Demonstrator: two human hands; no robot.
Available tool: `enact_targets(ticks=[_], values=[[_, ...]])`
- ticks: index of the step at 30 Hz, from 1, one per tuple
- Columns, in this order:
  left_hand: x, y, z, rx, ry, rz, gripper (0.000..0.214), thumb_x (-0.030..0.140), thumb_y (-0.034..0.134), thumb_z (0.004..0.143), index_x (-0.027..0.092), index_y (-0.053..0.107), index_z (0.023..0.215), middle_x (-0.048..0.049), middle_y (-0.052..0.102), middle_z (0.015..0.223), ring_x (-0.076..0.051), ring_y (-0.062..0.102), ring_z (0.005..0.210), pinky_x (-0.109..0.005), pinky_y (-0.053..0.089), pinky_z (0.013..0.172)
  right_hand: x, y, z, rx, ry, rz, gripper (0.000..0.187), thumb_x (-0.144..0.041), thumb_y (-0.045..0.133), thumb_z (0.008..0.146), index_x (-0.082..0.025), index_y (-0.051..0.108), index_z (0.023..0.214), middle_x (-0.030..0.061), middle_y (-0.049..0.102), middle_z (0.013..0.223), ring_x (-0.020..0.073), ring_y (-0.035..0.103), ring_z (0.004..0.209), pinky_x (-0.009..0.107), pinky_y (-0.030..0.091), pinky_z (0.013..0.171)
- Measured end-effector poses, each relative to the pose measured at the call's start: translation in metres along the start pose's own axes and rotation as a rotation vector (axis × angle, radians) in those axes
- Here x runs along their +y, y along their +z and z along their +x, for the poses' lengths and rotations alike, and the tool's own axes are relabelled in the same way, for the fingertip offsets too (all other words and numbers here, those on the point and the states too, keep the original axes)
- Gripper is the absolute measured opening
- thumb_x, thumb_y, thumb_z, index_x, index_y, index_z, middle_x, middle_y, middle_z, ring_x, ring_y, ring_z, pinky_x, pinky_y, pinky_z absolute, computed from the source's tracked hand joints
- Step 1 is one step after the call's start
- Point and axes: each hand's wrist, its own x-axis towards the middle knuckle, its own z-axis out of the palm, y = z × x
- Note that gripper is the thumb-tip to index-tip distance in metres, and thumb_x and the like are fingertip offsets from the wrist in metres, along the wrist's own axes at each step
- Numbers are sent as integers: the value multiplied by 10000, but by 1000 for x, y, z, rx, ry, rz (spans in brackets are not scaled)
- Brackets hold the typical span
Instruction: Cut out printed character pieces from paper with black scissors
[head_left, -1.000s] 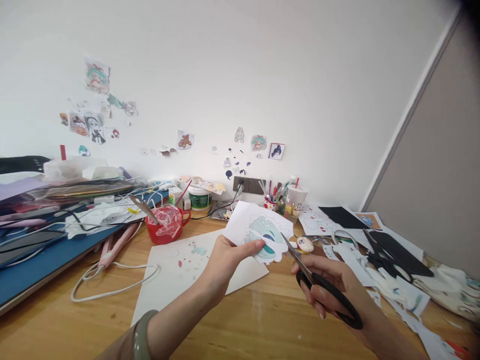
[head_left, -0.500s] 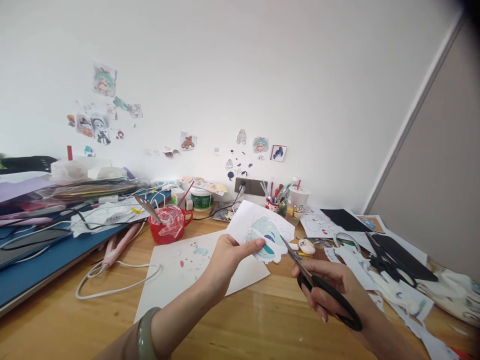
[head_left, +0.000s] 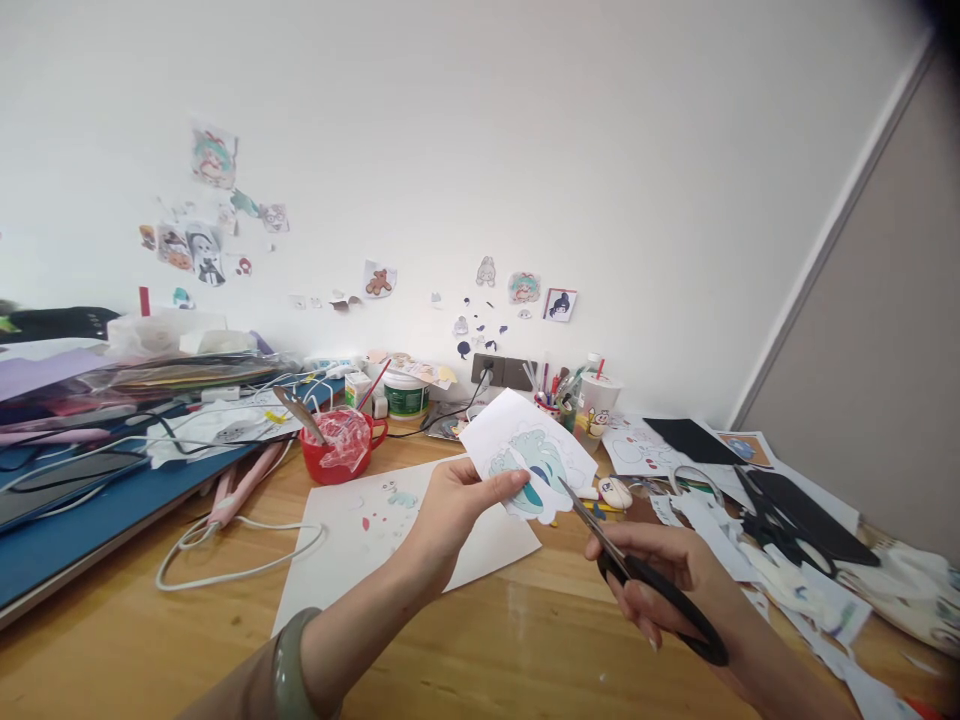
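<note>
My left hand (head_left: 466,510) pinches a piece of white paper (head_left: 495,425) with a teal and green drawing on it, thumb on top. The paper's lower right edge is cut in a wavy outline. In my right hand (head_left: 664,570) are black-handled scissors (head_left: 619,560), fingers through the loops. Their tips meet the paper's right edge, and the blades look nearly closed. Beneath my left forearm lies a large white sheet (head_left: 330,550) bearing small red and teal cut-out bits.
A red cup (head_left: 337,455) with plastic and a spoon stands at left, beside a pink corded tool (head_left: 240,490). A drink cup (head_left: 598,405) is at the back. On the right lie paper scraps (head_left: 712,530) and another pair of black scissors (head_left: 772,525).
The paper has turned and tipped slightly in my left hand, its top corner now higher. My right hand with the scissors has hardly moved. The view shifted slightly.
</note>
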Motion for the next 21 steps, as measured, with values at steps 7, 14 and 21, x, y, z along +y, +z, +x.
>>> enact_targets(ticks=[7,14,21], values=[[0,-1,1,-6,6,6,158,254,683,672,130,708,767,-58,709,739,-133,610,699,-196,451,658,-1,1,0,14,4,11,291,-312,711,548,-144,633,772,-54,509,417,50,394,327,141,387,302],[-2,0,0,-18,9,3,172,257,676,680,127,702,790,-56,708,762,-134,609,721,-195,450,668,-1,1,0,-1,-25,12,345,-354,726,549,-143,624,803,-52,506,437,55,393,349,139,390,308],[0,0,-1,-36,26,45,160,257,677,680,140,703,785,-40,711,752,-127,616,711,-185,454,650,-1,1,-1,-59,-59,-14,409,-431,711,582,-144,593,848,-35,524,495,67,405,405,145,408,344]])
